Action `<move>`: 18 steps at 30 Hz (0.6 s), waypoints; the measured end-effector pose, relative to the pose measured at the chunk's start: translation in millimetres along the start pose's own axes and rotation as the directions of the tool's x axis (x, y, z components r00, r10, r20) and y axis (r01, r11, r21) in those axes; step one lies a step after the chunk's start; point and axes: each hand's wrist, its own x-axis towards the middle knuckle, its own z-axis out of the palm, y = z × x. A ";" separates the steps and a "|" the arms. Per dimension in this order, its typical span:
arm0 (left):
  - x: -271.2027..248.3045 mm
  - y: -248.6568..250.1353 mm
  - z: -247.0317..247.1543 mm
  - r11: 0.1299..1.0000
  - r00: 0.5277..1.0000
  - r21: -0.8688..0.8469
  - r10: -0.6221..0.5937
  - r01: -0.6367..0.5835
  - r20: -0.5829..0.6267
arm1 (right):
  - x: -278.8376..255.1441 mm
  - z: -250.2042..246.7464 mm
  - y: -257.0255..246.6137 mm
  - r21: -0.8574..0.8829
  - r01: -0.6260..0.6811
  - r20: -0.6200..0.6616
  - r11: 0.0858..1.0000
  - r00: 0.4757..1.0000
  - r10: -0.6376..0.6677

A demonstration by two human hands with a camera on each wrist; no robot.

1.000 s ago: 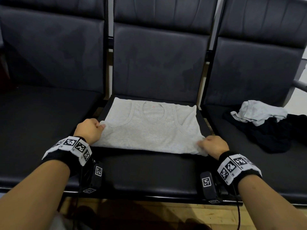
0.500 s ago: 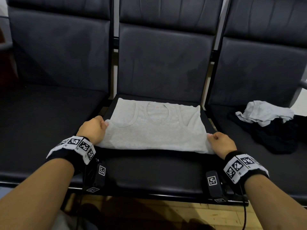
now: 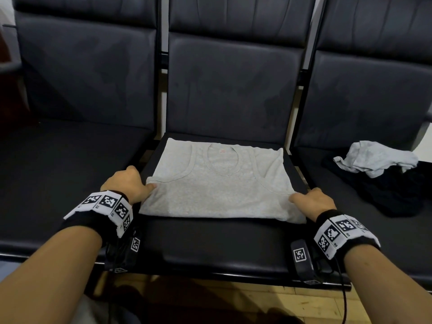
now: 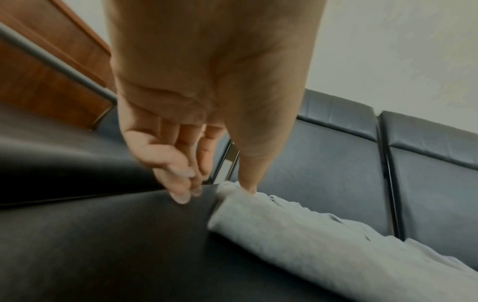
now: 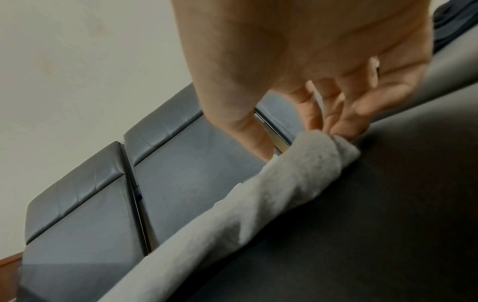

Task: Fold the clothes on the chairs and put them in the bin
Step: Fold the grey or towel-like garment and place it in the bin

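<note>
A light grey tank top lies folded flat on the middle chair's seat, neckline toward the backrest. My left hand is at its left edge. In the left wrist view the thumb presses on the tank top and the curled fingers touch the seat beside it. My right hand is at the right edge. There the thumb and fingers pinch the end of the fold of the tank top. No bin is in view.
On the right chair lies a crumpled light grey garment on top of a black garment. The left chair's seat is bare black leather. A wooden floor shows below the seats' front edge.
Both hands stay at the tank top's side edges. The right hand has crept slightly up the right edge; the head view has drifted a little.
</note>
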 end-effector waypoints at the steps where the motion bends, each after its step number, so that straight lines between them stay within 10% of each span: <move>1: -2.3 1.9 -1.4 0.999 0.999 -0.019 0.046 -0.046 -0.018 | -1.3 0.3 -1.8 0.007 0.044 0.001 0.999 0.999 -0.044; 6: -19.5 17.4 -9.2 0.910 0.935 -0.233 0.354 -0.343 0.005 | -16.3 -4.5 -10.7 0.040 0.360 0.006 0.932 0.933 -0.361; 11: -29.7 14.3 -2.8 0.910 0.852 -0.153 0.414 -0.385 0.319 | -28.4 0.8 -4.5 -0.077 0.340 0.290 0.937 0.907 -0.305; 18: -26.6 8.8 3.5 0.854 0.838 0.077 0.483 -0.515 0.254 | -24.6 1.4 7.3 -0.090 0.385 0.173 0.919 0.914 -0.366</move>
